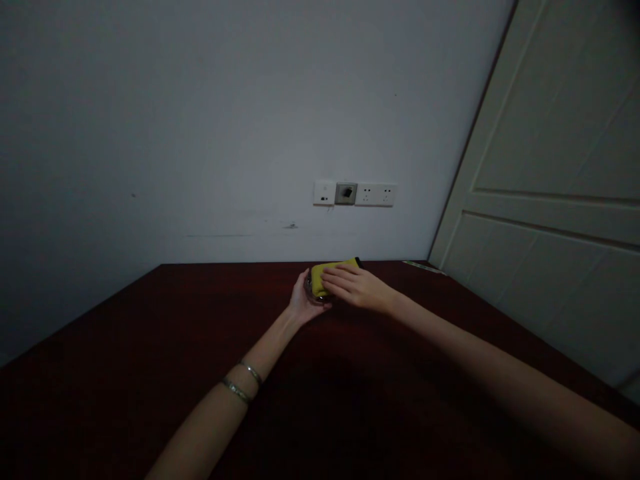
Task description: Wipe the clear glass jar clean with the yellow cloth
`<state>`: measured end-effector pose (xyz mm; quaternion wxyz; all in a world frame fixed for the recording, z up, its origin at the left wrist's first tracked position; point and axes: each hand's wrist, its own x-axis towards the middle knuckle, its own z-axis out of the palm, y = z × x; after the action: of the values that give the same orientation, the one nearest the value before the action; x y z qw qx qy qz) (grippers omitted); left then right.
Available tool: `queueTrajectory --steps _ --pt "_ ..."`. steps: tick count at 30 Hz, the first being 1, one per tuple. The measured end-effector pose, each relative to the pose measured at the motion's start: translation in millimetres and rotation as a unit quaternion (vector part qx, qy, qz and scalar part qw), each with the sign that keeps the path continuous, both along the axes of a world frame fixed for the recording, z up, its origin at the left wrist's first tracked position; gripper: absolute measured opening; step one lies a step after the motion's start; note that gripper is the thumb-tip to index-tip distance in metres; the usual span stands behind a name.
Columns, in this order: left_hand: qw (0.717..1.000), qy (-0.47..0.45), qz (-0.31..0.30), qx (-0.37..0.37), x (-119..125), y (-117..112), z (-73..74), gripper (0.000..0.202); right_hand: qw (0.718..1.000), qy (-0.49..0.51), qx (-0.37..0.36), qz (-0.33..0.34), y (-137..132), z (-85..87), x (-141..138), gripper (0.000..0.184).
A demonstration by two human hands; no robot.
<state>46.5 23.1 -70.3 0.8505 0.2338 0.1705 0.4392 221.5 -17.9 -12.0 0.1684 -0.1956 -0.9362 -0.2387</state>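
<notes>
My left hand (303, 303) is closed around the side of a small clear round vessel, which looks like a glass bowl or cup (311, 291). A yellow cloth with a dark edge (320, 280) covers most of the vessel's top. My right hand (356, 287) grips the cloth from the right, its fingers pressed flat together over it and against the vessel. Cloth and hand hide the inside of the vessel. Both hands are over the far part of the dark red table (210, 320).
Behind the table's far edge stands a pale wall (225, 133) with a row of sockets and switches (375, 195). A panelled door or cabinet front (560, 167) rises along the right side. A thin printed strip (423, 267) lies at the far right corner of the table.
</notes>
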Motion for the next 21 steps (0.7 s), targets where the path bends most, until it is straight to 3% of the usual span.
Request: queueTrajectory --steps 4,11,21 --pt "0.999 0.044 0.014 -0.021 -0.6 2.5 -3.9 0.038 0.997 -0.028 -0.058 0.042 7.8 -2.1 6.4 0.038" --pt "0.993 0.114 0.002 0.001 -2.0 7.2 -16.5 0.044 0.989 -0.098 -0.085 0.077 12.4 11.1 7.0 0.039" --pt "0.989 0.144 -0.010 0.022 3.9 0.1 -6.4 0.034 0.978 -0.168 -0.119 0.044 12.4 15.7 2.4 0.040"
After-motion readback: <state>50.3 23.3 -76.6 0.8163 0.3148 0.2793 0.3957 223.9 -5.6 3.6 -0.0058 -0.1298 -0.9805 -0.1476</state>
